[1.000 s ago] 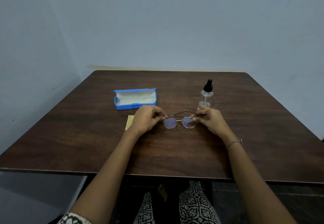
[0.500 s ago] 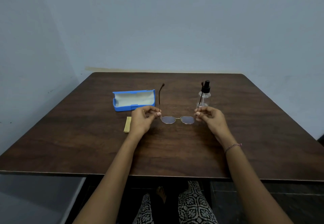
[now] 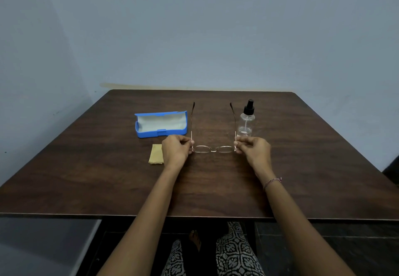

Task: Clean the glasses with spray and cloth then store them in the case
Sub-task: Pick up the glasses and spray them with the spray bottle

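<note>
Right now both hands are pinching the glasses [image 3: 213, 149]. The left hand [image 3: 175, 149] is taking one hinge corner and the right hand [image 3: 254, 149] the other, with fingers curled round the frame ends. Both temples are sticking straight out, away from the person, and the lenses are lying roughly flat, low over the table [image 3: 302, 178] mid-front. Can't tell whether the frame is touching the wood or hovering just above it.

My read is that this is staging the glasses for the spray, with cleaning not yet begun.

Doing it well:
- Grip at the hinges and rims only, no skin on the lenses.
- Free one hand for the spray bottle [image 3: 246, 122], which is standing just behind the right hand. The right-side temple is running close past it, so lift clear to avoid knocking it over.
- Mist both faces lightly and aim away from the case.
- The cloth [image 3: 155, 154] is lying flat just left of the left hand, an easy grab.

Containers:
- The case [image 3: 160, 124] is sitting open, back-left of the glasses, showing a blue shell and a pale lining. Nothing is showing inside.
- The bottle is clear with a black pump and a visible dip tube. The liquid level is hard to read and looks low.
</note>
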The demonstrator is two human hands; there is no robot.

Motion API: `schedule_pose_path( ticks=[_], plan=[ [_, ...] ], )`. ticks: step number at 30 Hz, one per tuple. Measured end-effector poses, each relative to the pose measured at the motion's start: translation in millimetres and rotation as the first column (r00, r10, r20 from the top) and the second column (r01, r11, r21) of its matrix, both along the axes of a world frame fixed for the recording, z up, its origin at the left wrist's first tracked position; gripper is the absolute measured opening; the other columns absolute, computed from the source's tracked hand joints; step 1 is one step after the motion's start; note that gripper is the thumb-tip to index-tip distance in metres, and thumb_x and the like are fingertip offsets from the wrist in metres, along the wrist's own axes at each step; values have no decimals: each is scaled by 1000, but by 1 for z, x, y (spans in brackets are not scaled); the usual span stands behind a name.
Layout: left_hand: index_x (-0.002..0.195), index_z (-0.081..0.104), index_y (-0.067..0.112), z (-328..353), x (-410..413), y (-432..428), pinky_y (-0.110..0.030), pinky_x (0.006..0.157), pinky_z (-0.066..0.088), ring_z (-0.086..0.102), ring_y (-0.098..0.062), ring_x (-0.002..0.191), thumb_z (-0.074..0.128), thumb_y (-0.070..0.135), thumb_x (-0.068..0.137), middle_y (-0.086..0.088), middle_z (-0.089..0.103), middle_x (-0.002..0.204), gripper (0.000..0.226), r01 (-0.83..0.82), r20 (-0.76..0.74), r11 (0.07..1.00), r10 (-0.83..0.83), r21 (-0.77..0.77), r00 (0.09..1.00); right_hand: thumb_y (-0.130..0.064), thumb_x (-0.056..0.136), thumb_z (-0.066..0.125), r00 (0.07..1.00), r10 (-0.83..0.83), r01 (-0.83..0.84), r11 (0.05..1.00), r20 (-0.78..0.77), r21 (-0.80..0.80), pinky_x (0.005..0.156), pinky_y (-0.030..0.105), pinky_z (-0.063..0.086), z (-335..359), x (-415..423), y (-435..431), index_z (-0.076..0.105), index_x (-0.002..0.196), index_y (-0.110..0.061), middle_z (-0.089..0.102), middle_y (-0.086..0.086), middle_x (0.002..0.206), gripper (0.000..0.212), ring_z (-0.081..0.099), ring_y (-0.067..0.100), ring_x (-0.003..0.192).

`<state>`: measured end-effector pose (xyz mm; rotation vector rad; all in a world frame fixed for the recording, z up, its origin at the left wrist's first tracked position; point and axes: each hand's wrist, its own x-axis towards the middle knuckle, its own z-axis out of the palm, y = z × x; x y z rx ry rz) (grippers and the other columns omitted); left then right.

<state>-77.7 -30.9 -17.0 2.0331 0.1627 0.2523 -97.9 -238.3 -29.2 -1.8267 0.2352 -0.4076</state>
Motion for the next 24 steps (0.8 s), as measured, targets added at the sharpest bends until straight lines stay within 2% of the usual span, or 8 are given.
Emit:
schedule_pose_path(
  ticks=[2,5,7,9,12,16,20,24],
  plan=[
    [91,74,11,1,0,-2,-33,78,57,68,-13,68,71,18,82,0,70,72,12,-11,-12,997,12,71,1000,-7,82,69,1000,-29,30,997,10,-70,57,1,44,-1,1,2,72,97,-6,71,6,83,15,59,-10,48],
    [96,74,11,2,1,-4,-33,79,54,67,-16,76,70,24,83,-3,72,82,18,-16,-4,983,17,185,1000,-10,85,67,999,-40,40,981,6,-191,59,-2,40,-1,2,4,71,101,-5,69,3,74,17,58,-11,50],
    [98,73,10,4,1,-5,-27,75,49,65,-17,84,68,24,85,-5,73,89,20,-15,6,968,14,250,1000,-12,86,66,999,-45,43,963,-4,-264,61,0,41,0,2,4,71,103,-6,70,3,76,19,62,-2,61],
    [100,73,10,5,2,-6,-24,72,44,63,-17,91,66,24,86,-5,72,95,20,-15,14,955,11,296,1000,-15,88,64,999,-49,38,941,-22,-336,66,8,40,0,3,4,71,104,-7,73,9,90,20,66,13,82],
    [99,74,11,6,3,-8,-25,71,44,63,-18,92,65,23,87,-5,72,96,19,-16,8,941,14,337,1000,-17,90,61,998,-51,33,905,-30,-424,67,10,31,-1,3,4,71,105,-6,71,10,103,21,63,21,98],
    [96,74,11,5,4,-8,-25,70,44,63,-18,89,67,24,86,-5,72,94,18,-35,6,931,35,364,999,-21,93,57,997,-64,25,836,-53,-548,63,18,29,-1,4,5,72,93,-2,60,11,88,24,59,25,90],
    [96,74,10,6,5,-8,-24,70,43,63,-16,89,68,24,85,-4,72,93,18,-33,-3,927,37,373,999,-21,94,55,995,-75,24,798,-61,-602,68,25,34,-1,5,6,69,87,2,59,14,93,28,57,27,87],
    [92,74,10,10,1,-5,-30,71,46,63,-24,90,64,29,88,-8,71,90,22,-112,43,895,103,432,994,-19,94,54,998,-65,60,792,14,-608,67,26,36,2,0,6,68,83,0,55,5,80,26,58,24,81]
  ],
)
